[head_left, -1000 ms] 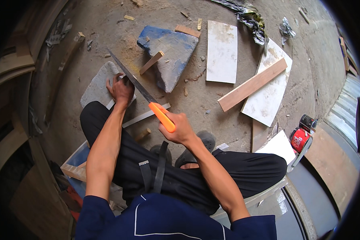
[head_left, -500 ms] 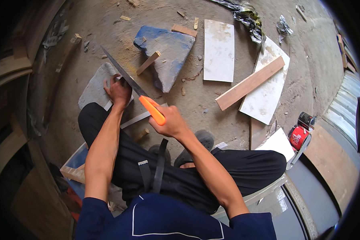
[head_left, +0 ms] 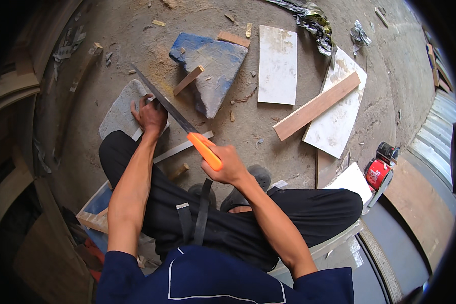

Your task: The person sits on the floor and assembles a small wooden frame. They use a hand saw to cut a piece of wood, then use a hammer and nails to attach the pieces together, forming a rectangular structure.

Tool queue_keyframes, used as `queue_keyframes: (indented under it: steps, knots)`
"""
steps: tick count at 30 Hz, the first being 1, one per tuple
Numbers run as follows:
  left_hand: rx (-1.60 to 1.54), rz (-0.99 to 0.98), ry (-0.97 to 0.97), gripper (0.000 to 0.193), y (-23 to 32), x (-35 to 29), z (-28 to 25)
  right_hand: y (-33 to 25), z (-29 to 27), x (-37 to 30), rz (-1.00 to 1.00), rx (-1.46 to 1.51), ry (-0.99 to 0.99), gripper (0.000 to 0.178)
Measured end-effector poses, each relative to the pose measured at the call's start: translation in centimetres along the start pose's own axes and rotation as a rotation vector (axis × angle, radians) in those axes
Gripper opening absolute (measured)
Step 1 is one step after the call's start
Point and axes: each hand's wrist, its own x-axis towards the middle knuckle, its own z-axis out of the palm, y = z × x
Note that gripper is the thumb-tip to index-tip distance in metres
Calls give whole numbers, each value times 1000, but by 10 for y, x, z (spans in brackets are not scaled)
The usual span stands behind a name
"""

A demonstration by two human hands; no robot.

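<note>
My right hand [head_left: 227, 164] is closed around the orange handle of a handsaw [head_left: 205, 151]. Its long dark blade points up and to the left, passing beside the fingers of my left hand [head_left: 152, 117]. That left hand presses down over a pale stone slab [head_left: 119, 110], fingers bent around a thin whitish strip [head_left: 137, 134] that shows on either side of the palm. Much of the strip is hidden under the hand. A second narrow pale strip [head_left: 182, 147] lies slanted just below the saw handle.
Ahead sits a blue-stained stone block [head_left: 215, 63], a short wood stick [head_left: 188, 80] leaning at it. White boards [head_left: 277, 66] and a brown plank [head_left: 316, 105] lie to the right. Red and black cans [head_left: 376, 173] stand farther right; crumpled foil [head_left: 359, 35] lies at the far right.
My right hand has drawn the handsaw back toward me, down and to the right. The left hand stays in place on the strip.
</note>
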Motion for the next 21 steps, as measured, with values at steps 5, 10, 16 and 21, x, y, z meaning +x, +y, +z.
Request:
queue_keyframes:
  steps: [5,10,16,21]
  knots:
    - [-44,-1,-5,25,5,3,-2,2,6,22,-34,-7,1,14]
    - [-50,4,2,24,3,2,-2,13,8,3,-32,55,32,15]
    - [-8,21,-2,25,7,4,0,3,8,30,-40,1,21,16]
    - [-59,-20,-12,26,3,0,-4,0,2,2,-20,39,-1,13]
